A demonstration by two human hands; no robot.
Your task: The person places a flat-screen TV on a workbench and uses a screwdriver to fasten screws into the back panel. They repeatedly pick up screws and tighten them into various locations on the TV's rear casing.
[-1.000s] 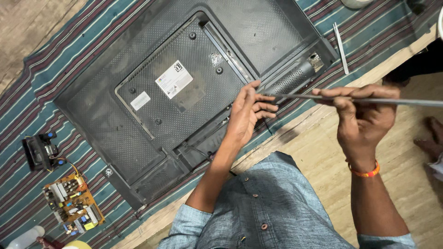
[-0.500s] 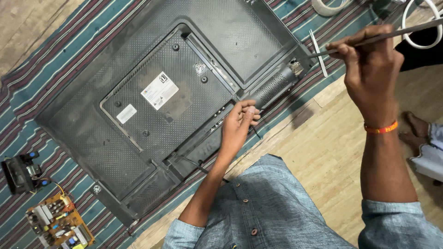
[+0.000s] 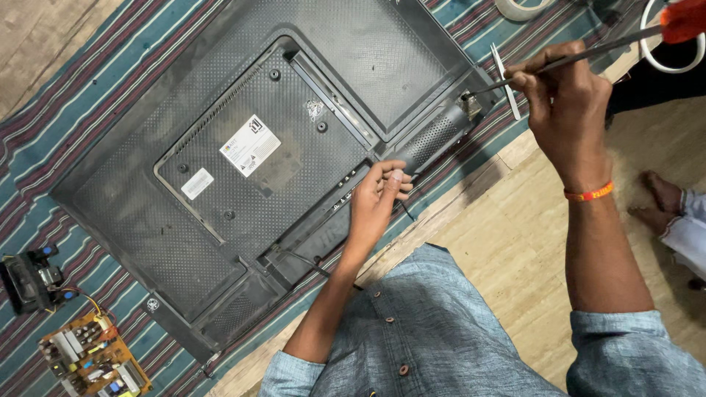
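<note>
A flat-screen television [image 3: 243,154] lies face down on a striped cloth, its dark grey back cover up. My left hand [image 3: 376,197] rests at the cover's near edge, fingertips pinched together on something too small to make out. My right hand [image 3: 566,103] grips a long screwdriver [image 3: 588,50] with a red handle. The screwdriver's tip touches the cover's right corner beside a small metal fitting [image 3: 471,103]. An orange band sits on my right wrist.
A green circuit board [image 3: 92,360] and a small black part with wires [image 3: 29,279] lie on the striped cloth [image 3: 44,154] at lower left. White tweezers [image 3: 506,81] lie past the cover's right corner. Another person's bare foot [image 3: 662,198] rests at the right.
My right hand has lifted the screwdriver from level across my front to the cover's right corner. My left hand has stayed at the near edge while my view shifted.
</note>
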